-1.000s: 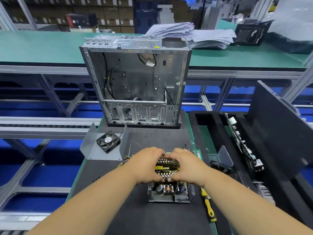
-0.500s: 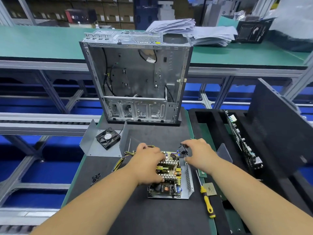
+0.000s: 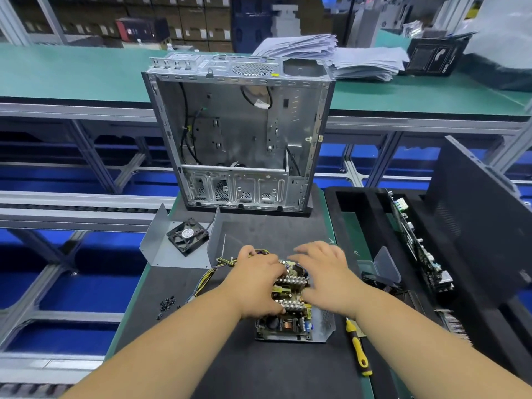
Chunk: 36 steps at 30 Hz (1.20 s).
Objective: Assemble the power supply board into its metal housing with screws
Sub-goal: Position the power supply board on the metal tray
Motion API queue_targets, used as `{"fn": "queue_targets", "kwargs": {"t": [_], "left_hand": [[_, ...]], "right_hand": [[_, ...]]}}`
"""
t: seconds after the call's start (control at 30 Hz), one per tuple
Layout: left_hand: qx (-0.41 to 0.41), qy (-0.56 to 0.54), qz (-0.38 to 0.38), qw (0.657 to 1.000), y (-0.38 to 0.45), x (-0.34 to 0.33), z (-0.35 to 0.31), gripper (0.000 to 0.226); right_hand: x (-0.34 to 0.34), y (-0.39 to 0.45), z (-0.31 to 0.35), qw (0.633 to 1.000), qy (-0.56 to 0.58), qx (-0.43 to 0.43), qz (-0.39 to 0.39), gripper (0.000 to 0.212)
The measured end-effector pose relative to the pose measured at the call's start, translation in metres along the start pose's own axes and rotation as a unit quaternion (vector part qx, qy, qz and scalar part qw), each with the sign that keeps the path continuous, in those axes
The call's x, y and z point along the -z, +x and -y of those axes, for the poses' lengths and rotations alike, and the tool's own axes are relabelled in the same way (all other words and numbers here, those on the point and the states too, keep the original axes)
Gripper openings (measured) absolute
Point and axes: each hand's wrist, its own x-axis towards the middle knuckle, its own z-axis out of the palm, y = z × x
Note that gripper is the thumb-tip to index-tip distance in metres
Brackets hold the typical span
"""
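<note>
The power supply board [image 3: 289,305] lies in its grey metal housing [image 3: 324,325] on the black mat. My left hand [image 3: 256,286] lies over the board's left side, fingers curled round its edge and the heat sinks. My right hand [image 3: 324,272] hovers over the board's right and far side with fingers spread and blurred. Yellow and black wires [image 3: 214,272] trail out to the left. A small pile of black screws [image 3: 167,303] lies on the mat to the left. A yellow-handled screwdriver [image 3: 358,351] lies to the right of the housing.
A grey housing cover with a black fan [image 3: 187,236] lies behind to the left. An open computer case [image 3: 239,133] stands at the far end of the mat. A black foam tray [image 3: 371,226] with circuit boards is on the right.
My right hand has moved from the board's far right corner back over the board. My left hand stays on the board's left side. The head camera has come closer.
</note>
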Motion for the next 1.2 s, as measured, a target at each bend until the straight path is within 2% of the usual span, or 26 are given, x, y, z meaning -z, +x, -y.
{"fn": "queue_targets", "kwargs": {"t": [0.07,0.13,0.2,0.27,0.33,0.4,0.47,0.5,0.57,0.63,0.7,0.77,0.8,0.87,0.97,1.07,1.2], "left_hand": [[0.0,-0.012,-0.009,1.0,-0.001,0.0,0.0,0.056],[0.0,-0.022,-0.01,1.0,-0.002,0.0,0.0,0.062],[-0.001,-0.02,-0.012,1.0,-0.003,0.0,-0.001,0.064],[-0.003,-0.024,-0.013,1.0,-0.004,-0.002,0.0,0.062],[0.0,-0.09,-0.024,0.996,-0.008,-0.001,0.003,0.062],[0.018,-0.198,-0.085,0.976,-0.015,0.002,0.013,0.054],[0.075,-0.261,-0.146,0.951,-0.021,0.003,0.03,0.042],[0.115,-0.285,-0.144,0.941,-0.024,0.003,0.04,0.042],[0.179,-0.298,-0.075,0.935,-0.028,0.001,0.059,0.053],[0.193,-0.221,0.011,0.956,-0.03,-0.004,0.071,0.061],[0.183,-0.124,0.058,0.973,-0.028,-0.008,0.075,0.048],[0.191,-0.076,0.037,0.978,-0.025,-0.007,0.073,0.015],[0.199,-0.071,0.016,0.977,-0.023,-0.004,0.073,0.005],[0.199,-0.091,-0.033,0.975,-0.019,0.002,0.072,0.01],[0.207,-0.178,-0.086,0.958,-0.008,0.013,0.068,0.012],[0.24,-0.266,-0.08,0.93,0.008,0.019,0.064,0.011],[0.283,-0.319,-0.064,0.902,0.028,0.016,0.059,0.019]], "right_hand": [[-0.004,-0.005,0.009,0.999,0.027,0.024,0.039,0.087],[-0.014,-0.008,0.014,0.998,-0.003,0.024,0.053,0.096],[-0.024,-0.008,0.015,0.999,-0.026,0.008,0.02,0.092],[-0.029,-0.007,0.015,1.0,-0.015,-0.004,-0.025,0.075],[-0.03,-0.007,0.013,0.998,0.023,-0.015,-0.051,0.063],[-0.031,-0.007,0.01,0.997,0.053,-0.022,-0.058,0.062],[-0.031,-0.008,0.009,0.997,0.059,-0.024,-0.054,0.067],[-0.031,-0.008,0.008,0.997,0.06,-0.025,-0.052,0.069],[-0.03,-0.008,0.008,0.997,0.062,-0.025,-0.045,0.071],[-0.029,-0.008,0.008,0.997,0.06,-0.026,-0.042,0.07],[-0.028,-0.009,0.008,0.997,0.058,-0.028,-0.042,0.071],[-0.028,-0.009,0.008,0.997,0.054,-0.03,-0.038,0.071],[-0.028,-0.008,0.008,0.998,0.052,-0.03,-0.036,0.072],[-0.028,-0.009,0.007,0.998,0.05,-0.032,-0.031,0.074],[-0.028,-0.01,0.006,0.998,0.037,-0.036,-0.027,0.077],[-0.027,-0.01,0.004,0.998,0.03,-0.047,-0.019,0.078],[-0.021,-0.008,-0.005,0.998,0.018,-0.053,-0.01,0.077]]}}
